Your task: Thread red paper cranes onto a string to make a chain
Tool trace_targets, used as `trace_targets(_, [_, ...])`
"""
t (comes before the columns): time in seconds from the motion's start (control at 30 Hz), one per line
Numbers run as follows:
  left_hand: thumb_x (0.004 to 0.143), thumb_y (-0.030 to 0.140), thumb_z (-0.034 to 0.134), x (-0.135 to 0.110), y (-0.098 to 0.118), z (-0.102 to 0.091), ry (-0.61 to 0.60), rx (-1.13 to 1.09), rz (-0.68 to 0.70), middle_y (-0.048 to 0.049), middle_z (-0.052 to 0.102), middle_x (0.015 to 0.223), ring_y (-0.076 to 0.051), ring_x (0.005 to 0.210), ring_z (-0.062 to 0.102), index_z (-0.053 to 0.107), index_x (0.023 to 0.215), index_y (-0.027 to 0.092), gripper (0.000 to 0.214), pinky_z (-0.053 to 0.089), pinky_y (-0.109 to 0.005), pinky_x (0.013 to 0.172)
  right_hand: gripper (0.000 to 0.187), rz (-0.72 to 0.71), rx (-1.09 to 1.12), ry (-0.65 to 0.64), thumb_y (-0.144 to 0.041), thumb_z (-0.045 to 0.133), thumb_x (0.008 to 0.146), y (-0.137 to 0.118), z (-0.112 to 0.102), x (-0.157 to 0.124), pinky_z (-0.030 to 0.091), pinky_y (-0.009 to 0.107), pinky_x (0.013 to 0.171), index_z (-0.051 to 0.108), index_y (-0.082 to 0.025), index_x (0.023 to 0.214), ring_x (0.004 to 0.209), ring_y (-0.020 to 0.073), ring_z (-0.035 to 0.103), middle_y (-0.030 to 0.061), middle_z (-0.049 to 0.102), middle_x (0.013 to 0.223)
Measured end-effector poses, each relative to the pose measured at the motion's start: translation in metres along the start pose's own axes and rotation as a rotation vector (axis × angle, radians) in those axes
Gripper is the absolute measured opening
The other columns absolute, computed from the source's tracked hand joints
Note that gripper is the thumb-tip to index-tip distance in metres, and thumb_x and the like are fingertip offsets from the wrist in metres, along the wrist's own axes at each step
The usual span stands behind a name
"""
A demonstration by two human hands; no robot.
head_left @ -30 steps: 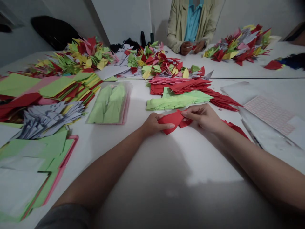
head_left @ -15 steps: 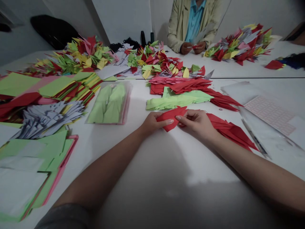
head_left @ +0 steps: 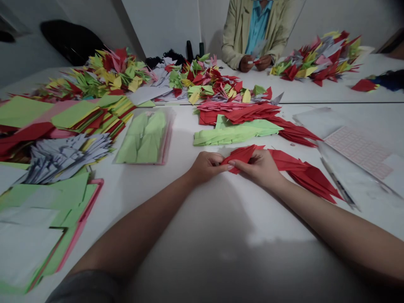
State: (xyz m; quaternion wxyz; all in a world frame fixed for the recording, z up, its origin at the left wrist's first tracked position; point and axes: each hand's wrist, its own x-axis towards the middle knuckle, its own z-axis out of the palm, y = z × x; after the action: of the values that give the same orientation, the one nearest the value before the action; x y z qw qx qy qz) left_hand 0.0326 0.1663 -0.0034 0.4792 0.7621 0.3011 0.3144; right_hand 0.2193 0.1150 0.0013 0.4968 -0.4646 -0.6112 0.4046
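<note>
Red origami paper point(head_left: 241, 154) sits mid-fold at the centre of the frame, pinched in the nearly closed grip of the left hand point(head_left: 206, 167) and the right hand point(head_left: 256, 167), just above the desk point(head_left: 202, 223), beside a spread of red folded pieces point(head_left: 303, 171).

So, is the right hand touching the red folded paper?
Touching: the head view shows the right hand with its fingers lying on the red folded paper.

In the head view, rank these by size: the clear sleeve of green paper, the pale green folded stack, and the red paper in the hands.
1. Tied: the clear sleeve of green paper and the pale green folded stack look alike, so unranked.
2. Smallest: the red folded paper, held by the left hand and right hand.
</note>
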Motion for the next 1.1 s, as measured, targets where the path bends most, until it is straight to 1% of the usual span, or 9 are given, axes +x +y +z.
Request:
trace_targets(0.17, [0.08, 0.033, 0.066, -0.002, -0.004, 0.002, 0.034, 0.111, 0.088, 0.0047, 0.027, 0.049, -0.006, 0.05, 0.027, 0.034, 0.044, 0.014, 0.052, 0.021, -0.024, 0.048, 0.016, -0.028, -0.057, -0.087, -0.034, 0.072, 0.078, 0.0, -0.002, 0.002, 0.051, 0.032, 0.067, 0.075, -0.018, 0.08, 0.073, 0.0194, 0.065, 0.0036, 0.071, 0.077])
trace_targets(0.33, [0.08, 0.029, 0.066, -0.003, -0.004, 0.005, 0.082, 0.183, 0.168, 0.0041, 0.033, 0.049, -0.006, 0.051, 0.032, 0.038, 0.043, 0.014, 0.048, 0.024, -0.023, 0.049, 0.013, -0.085, -0.193, -0.028, -0.029, 0.073, 0.075, 0.0, -0.002, 0.001, 0.051, 0.032, 0.067, 0.072, -0.017, 0.078, 0.076, 0.0203, 0.065, 0.0051, 0.069, 0.084])
trace_targets(0.43, [0.079, 0.029, 0.067, -0.003, -0.002, 0.007, 0.122, 0.14, 0.169, 0.0048, 0.031, 0.048, -0.006, 0.05, 0.03, 0.038, 0.043, 0.014, 0.048, 0.023, -0.023, 0.048, 0.012, -0.093, -0.231, 0.01, -0.027, 0.071, 0.076, -0.002, -0.002, -0.001, 0.052, 0.032, 0.066, 0.071, -0.016, 0.081, 0.076, 0.0207, 0.065, 0.0062, 0.07, 0.085])
trace_targets(0.53, [0.077, 0.03, 0.069, -0.003, 0.001, 0.008, 0.176, 0.097, 0.127, 0.0052, 0.03, 0.046, -0.005, 0.048, 0.028, 0.039, 0.041, 0.013, 0.05, 0.02, -0.023, 0.046, 0.011, -0.107, -0.266, 0.028, -0.027, 0.07, 0.077, -0.005, -0.004, 0.0, 0.051, 0.031, 0.063, 0.071, -0.016, 0.079, 0.069, 0.019, 0.063, 0.004, 0.069, 0.075])
trace_targets(0.6, [0.076, 0.032, 0.07, -0.003, 0.003, 0.009, 0.209, 0.073, 0.089, 0.0047, 0.036, 0.044, -0.005, 0.046, 0.031, 0.049, 0.042, 0.013, 0.045, 0.023, -0.022, 0.045, 0.01, -0.138, -0.279, 0.057, -0.027, 0.07, 0.077, -0.006, -0.006, 0.001, 0.05, 0.03, 0.061, 0.07, -0.018, 0.077, 0.067, 0.0179, 0.061, 0.0024, 0.067, 0.071])
trace_targets(0.7, [0.076, 0.032, 0.072, -0.003, 0.005, 0.009, 0.262, 0.051, 0.066, 0.0008, 0.058, 0.052, -0.008, 0.051, 0.047, 0.07, 0.06, 0.014, 0.024, 0.034, -0.02, 0.048, 0.009, -0.252, -0.282, 0.066, -0.028, 0.069, 0.079, -0.005, -0.012, 0.004, 0.051, 0.031, 0.064, 0.068, -0.019, 0.079, 0.072, 0.018, 0.061, 0.0034, 0.066, 0.078])
trace_targets(0.8, [0.075, 0.026, 0.072, -0.002, 0.002, 0.007, 0.317, 0.022, 0.089, -0.0031, 0.071, 0.071, -0.013, 0.065, 0.062, 0.076, 0.077, 0.016, 0.011, 0.046, -0.02, 0.056, 0.019, -0.426, -0.283, 0.085, -0.031, 0.071, 0.078, -0.002, -0.017, 0.006, 0.051, 0.036, 0.075, 0.066, -0.021, 0.094, 0.085, 0.0213, 0.061, 0.0063, 0.065, 0.091])
trace_targets(0.93, [0.073, 0.02, 0.071, 0.0, -0.005, 0.003, 0.326, -0.087, 0.105, -0.0066, 0.075, 0.093, -0.02, 0.088, 0.07, 0.077, 0.09, 0.017, 0.018, 0.056, -0.026, 0.075, 0.022, -0.643, -0.246, 0.222, -0.028, 0.065, 0.081, -0.002, -0.018, 0.004, 0.051, 0.043, 0.08, 0.061, -0.022, 0.102, 0.092, 0.0249, 0.061, 0.0088, 0.064, 0.097])
trace_targets(1.1, [0.074, 0.018, 0.071, 0.002, -0.01, 0.002, 0.343, -0.128, 0.106, -0.007, 0.076, 0.093, -0.021, 0.092, 0.07, 0.077, 0.089, 0.017, 0.017, 0.058, -0.029, 0.081, 0.017, -0.809, -0.37, 0.272, -0.018, 0.066, 0.077, -0.005, -0.015, 0.001, 0.052, 0.04, 0.071, 0.061, -0.023, 0.092, 0.081, 0.0228, 0.064, 0.006, 0.066, 0.087])
